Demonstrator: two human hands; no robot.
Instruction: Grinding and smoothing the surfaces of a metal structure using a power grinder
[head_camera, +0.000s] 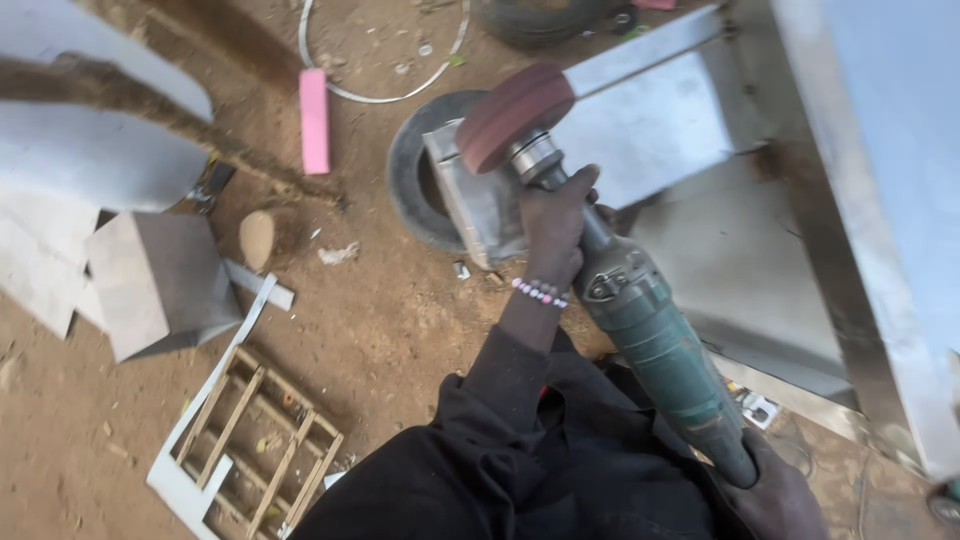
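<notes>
Wrapping the neck of the angle grinder (650, 330) just behind its head, your left hand (553, 228) has its fingers (575, 190) closed firmly around the narrow metal collar, a beaded bracelet (540, 292) at the wrist; your right hand (775, 495) is clamped on the tail end of the green body at the lower right, though the picture edge cuts it off and its fingertips are hidden. Between the two hands the tool runs diagonally, with its dark red polishing wheel (515, 115) tipped up against the edge of a sheet-metal panel (660, 125). Judge the grinder as heavy and rigid, nose-weighted by the gear head and wheel, so the two spread holds you have now look right: one close to the head for steering, one at the rear for carrying weight. The painted body seems smooth and could slip in a dusty palm; the collar gives a surer seat. The wheel looks soft-faced but is no place for fingers. The panel is thin, stiff steel with edges likely sharp. Around it lie a tyre (410, 190) under a small metal box, a pink bar (314, 120) on the dirt ground (380, 330), a grey metal hopper (160, 285) and a white frame (250, 440) at the left.
</notes>
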